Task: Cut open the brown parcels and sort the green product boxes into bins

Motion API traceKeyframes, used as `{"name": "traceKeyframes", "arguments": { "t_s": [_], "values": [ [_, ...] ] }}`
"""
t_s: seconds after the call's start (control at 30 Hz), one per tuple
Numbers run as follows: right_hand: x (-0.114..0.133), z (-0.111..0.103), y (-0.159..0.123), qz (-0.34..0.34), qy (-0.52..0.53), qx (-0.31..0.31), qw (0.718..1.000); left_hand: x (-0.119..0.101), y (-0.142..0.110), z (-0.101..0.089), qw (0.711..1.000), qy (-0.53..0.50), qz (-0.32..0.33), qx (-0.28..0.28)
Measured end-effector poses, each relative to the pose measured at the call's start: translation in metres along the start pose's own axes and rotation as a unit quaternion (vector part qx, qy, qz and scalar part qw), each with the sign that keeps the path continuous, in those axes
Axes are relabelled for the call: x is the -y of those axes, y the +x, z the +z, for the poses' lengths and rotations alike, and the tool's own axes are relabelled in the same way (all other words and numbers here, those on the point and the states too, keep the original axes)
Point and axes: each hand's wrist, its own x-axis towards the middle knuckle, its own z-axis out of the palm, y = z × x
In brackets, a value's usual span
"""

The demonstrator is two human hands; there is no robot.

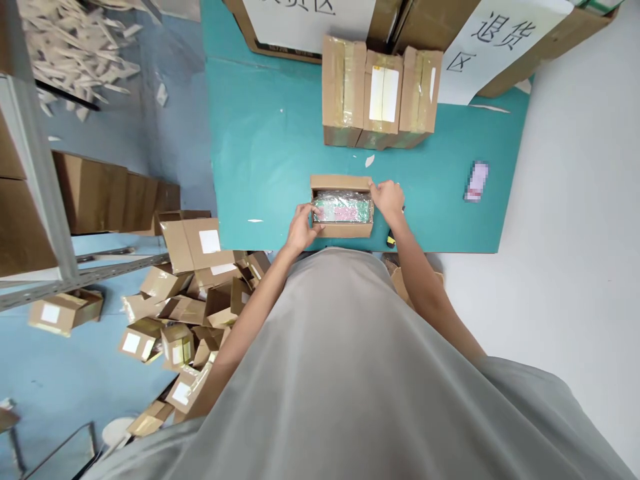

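In the head view, a small open cardboard box (345, 231) lies on the green table in front of my body, its long flaps folded out. Inside it is a pack in clear bubble wrap (343, 207), with green and pink showing through. My left hand (303, 229) grips the box's left end, fingertips over the edge near the wrap and thumb by the front corner. At the opposite end, my right hand (389, 200) has its fingers closed on the back right corner. Beside my right wrist lies a black and yellow tool (391, 237), partly hidden by the arm.
Three taped cartons (383, 97) stand behind the box, before larger boxes with paper signs (500, 40). A blurred pink item (477, 181) lies at the table's (265, 133) right. Opened cartons (185, 310) are heaped on the floor at left, near a metal rack (40, 167).
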Motion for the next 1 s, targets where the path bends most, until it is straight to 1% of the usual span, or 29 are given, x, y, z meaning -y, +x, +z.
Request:
{"name": "traceKeyframes", "arguments": {
  "t_s": [0.07,0.13,0.23,0.3,0.37,0.43,0.5,0.57,0.63,0.73,0.87,0.93,1.0],
  "values": [
    [0.006,0.001,0.009,0.026,-0.009,0.0,1.0,0.0,0.002,-0.001,1.0,0.012,-0.004,0.004],
    [0.009,0.0,0.011,0.027,-0.011,-0.003,1.0,-0.003,0.004,-0.002,0.999,0.032,-0.007,0.0],
    [0.014,-0.007,0.002,0.004,-0.025,-0.018,1.0,-0.014,0.004,-0.003,0.995,0.09,0.016,-0.032],
    [0.02,-0.012,-0.012,-0.027,-0.033,-0.022,0.999,-0.024,0.007,-0.001,0.99,0.129,0.047,-0.034],
    [0.028,-0.012,-0.027,-0.08,-0.034,0.001,0.996,-0.032,0.015,0.005,0.985,0.155,0.074,-0.008],
    [0.035,-0.007,-0.04,-0.128,-0.042,0.051,0.99,-0.035,0.027,0.014,0.981,0.172,0.083,0.022],
    [0.041,0.003,-0.049,-0.137,-0.065,0.096,0.984,-0.034,0.042,0.024,0.979,0.186,0.075,0.042],
    [0.046,0.014,-0.052,-0.121,-0.092,0.115,0.982,-0.03,0.056,0.033,0.977,0.195,0.066,0.056],
    [0.048,0.022,-0.05,-0.116,-0.106,0.115,0.981,-0.025,0.064,0.04,0.976,0.197,0.065,0.062],
    [0.047,0.025,-0.045,-0.12,-0.104,0.108,0.981,-0.025,0.068,0.042,0.976,0.197,0.072,0.061],
    [0.042,0.02,-0.043,-0.116,-0.064,0.097,0.986,-0.033,0.065,0.036,0.981,0.183,0.054,0.044],
    [0.037,0.018,-0.046,-0.123,-0.031,0.084,0.988,-0.039,0.061,0.031,0.987,0.149,0.045,0.028],
    [0.034,0.016,-0.054,-0.135,0.019,0.059,0.989,-0.046,0.056,0.027,0.995,0.094,0.041,0.007]
  ]
}}
